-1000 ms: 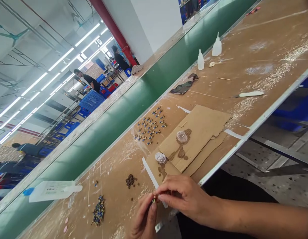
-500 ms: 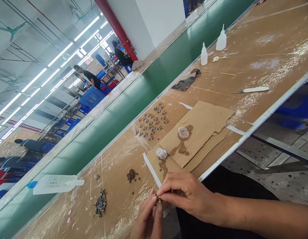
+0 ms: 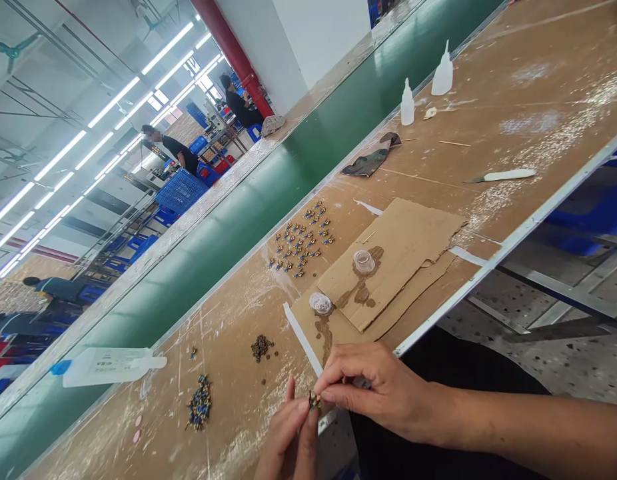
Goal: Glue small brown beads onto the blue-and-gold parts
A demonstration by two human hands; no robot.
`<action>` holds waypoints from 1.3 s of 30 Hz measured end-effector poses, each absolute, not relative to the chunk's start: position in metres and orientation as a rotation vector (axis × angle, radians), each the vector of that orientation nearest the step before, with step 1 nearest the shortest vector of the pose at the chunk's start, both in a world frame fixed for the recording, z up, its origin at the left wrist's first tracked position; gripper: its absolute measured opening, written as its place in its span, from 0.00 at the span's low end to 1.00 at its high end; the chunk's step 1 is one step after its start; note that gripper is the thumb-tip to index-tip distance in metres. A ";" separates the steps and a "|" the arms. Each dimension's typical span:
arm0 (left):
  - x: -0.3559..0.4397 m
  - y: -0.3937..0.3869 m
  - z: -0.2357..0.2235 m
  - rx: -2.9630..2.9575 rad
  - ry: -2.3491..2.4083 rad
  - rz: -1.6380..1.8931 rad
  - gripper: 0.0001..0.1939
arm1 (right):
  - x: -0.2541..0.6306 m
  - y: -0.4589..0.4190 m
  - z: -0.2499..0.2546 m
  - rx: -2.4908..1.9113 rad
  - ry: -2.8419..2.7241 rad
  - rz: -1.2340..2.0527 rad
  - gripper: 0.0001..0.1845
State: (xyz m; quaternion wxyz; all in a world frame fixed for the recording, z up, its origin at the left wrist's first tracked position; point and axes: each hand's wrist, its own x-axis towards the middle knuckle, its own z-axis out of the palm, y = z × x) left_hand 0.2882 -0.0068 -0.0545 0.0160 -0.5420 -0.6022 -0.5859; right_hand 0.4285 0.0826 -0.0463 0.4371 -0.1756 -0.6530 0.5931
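Fingertips of the left hand [image 3: 287,437] close narrowly on a tiny dark, yellow and reddish piece [image 3: 314,401], its shape partly hidden; the right hand [image 3: 368,383] pinches its other side with thumb and forefinger. Such a light part could spring away if the two pinches press unevenly, or drop past the worn brown tabletop [image 3: 228,327], since the hands work close to its near edge. Pressing too hard might bend it or smear any wet coating; whether it is wet, I cannot tell. The piece lies directly between both sets of fingertips, touching each. Near the hands runs a white tape strip [image 3: 302,339]; beyond are a heap of small round brown beads [image 3: 260,348], a shallow clear round dish [image 3: 363,262] on torn tan cardboard [image 3: 413,233], and spaced-out blue-and-yellow pieces [image 3: 298,247].
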 end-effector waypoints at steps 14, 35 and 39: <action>0.289 -0.004 -0.050 -1.795 -1.767 -1.746 0.09 | 0.431 0.079 -0.046 -0.409 -1.619 1.397 0.08; 0.319 0.126 0.019 -2.054 -2.566 -1.341 0.13 | 0.512 0.161 -0.065 -0.745 -1.495 0.631 0.09; 0.334 0.159 0.020 -2.221 -2.518 -1.023 0.14 | 0.511 0.165 -0.067 -0.732 -1.447 0.637 0.09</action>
